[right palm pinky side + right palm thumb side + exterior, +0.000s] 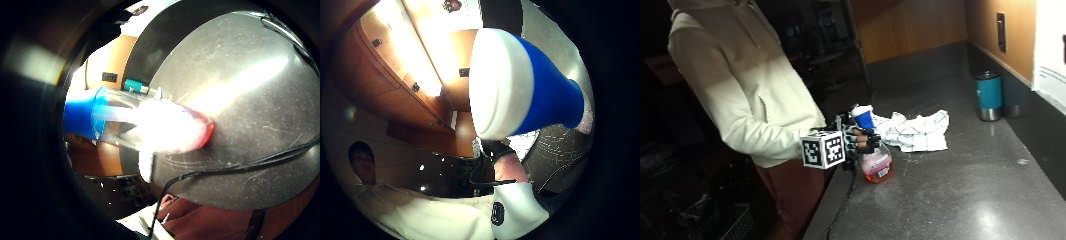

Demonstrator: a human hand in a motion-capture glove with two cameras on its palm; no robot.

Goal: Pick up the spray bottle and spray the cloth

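Dark grey speckled counter (959, 190). Teal metal tumbler (989, 95) stands well back by the wall, 1 o'clock from the white checked cloth (916, 131). Clear spray bottle with pink liquid and blue-white nozzle (873, 155) sits upright on the counter, cloth just behind at 1 o'clock. Gloved right hand (859, 139) has fingers curled round the bottle neck, forearm about level.

The spray bottle's blue-and-white head (520, 85) fills the view, close to the palm, with wooden cabinets (395, 85) beyond it.
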